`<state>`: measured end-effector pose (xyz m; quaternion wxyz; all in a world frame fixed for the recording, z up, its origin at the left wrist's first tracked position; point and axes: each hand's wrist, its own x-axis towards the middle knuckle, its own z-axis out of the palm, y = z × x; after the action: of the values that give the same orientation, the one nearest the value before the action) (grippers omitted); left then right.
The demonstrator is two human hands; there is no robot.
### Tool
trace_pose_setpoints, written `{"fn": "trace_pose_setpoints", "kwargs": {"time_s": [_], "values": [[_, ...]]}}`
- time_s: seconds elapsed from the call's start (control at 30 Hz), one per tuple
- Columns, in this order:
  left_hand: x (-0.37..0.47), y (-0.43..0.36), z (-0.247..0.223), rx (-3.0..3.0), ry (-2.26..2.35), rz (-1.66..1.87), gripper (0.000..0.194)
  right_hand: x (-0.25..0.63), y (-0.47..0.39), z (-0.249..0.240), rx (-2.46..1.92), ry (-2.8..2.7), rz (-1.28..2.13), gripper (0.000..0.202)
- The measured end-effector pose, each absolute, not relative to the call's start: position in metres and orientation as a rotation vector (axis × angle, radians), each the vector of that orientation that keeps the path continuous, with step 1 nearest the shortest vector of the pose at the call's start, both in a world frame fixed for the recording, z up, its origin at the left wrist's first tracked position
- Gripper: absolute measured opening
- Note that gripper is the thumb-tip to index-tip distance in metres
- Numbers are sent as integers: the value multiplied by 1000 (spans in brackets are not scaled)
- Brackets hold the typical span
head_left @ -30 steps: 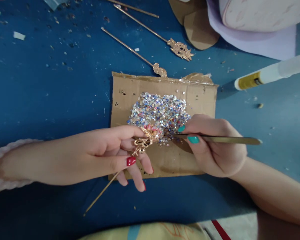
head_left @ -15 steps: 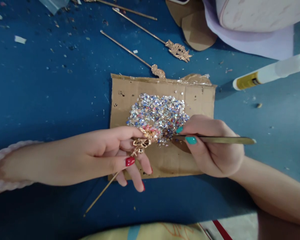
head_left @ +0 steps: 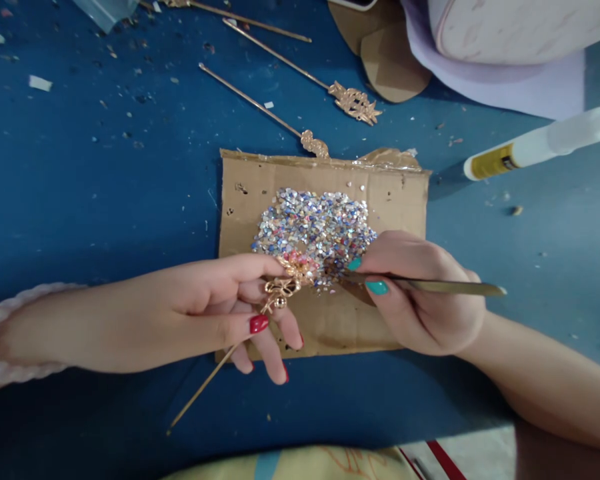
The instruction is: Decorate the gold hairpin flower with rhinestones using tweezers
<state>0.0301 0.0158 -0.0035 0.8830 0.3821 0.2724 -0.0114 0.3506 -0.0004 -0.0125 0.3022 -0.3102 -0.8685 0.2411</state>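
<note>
My left hand (head_left: 215, 307) holds a gold hairpin (head_left: 281, 288) between thumb and fingers. Pink pieces show on its ornamental end, and its thin stick slants down to the left. Pinched in my right hand (head_left: 425, 293) are metal tweezers (head_left: 460, 287), their tips pointing left at the edge of a pile of small shiny chips (head_left: 320, 220), close to the ornament. The exact tips are hard to make out against the chips. Blue, silver and pink chips lie on a piece of cardboard (head_left: 395, 200) beneath both hands.
Gold hairpins (head_left: 355, 103) lie beyond the cardboard on the blue table (head_left: 105, 220). A glue bottle (head_left: 535, 147) is at the right. Brown card pieces (head_left: 395, 63), purple sheet (head_left: 540, 87) and a pale rounded object (head_left: 525, 27) sit at the upper right.
The rear end of the tweezers has dipped slightly, and my right hand has shifted a little. My left hand holds the hairpin in nearly the same pose.
</note>
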Motion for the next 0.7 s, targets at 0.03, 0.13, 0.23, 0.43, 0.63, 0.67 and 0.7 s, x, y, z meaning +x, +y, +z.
{"fn": "trace_pose_setpoints", "kwargs": {"time_s": [0.03, 0.13, 0.23, 0.43, 0.63, 0.67, 0.7], "values": [[30, 16, -3, 796, 575, -23, 65, 351, -1, -12, -820, -2300, 652, 33], [30, 15, -5, 793, 554, -4, 58, 352, -1, -13, -820, -2278, 681, 36], [26, 14, -10, 775, 520, 12, 54, 352, -2, -16, -806, -2259, 652, 32], [26, 15, -12, 763, 486, 6, 31, 352, -3, -19, -788, -2260, 626, 32], [28, 13, -16, 753, 463, -19, 42, 349, -3, -16, -837, -2288, 551, 27], [26, 12, -19, 740, 452, 3, 42, 349, -2, -16, -830, -2300, 539, 26], [24, 10, -22, 738, 408, 48, 44, 349, -1, -16, -813, -2306, 528, 25]]}}
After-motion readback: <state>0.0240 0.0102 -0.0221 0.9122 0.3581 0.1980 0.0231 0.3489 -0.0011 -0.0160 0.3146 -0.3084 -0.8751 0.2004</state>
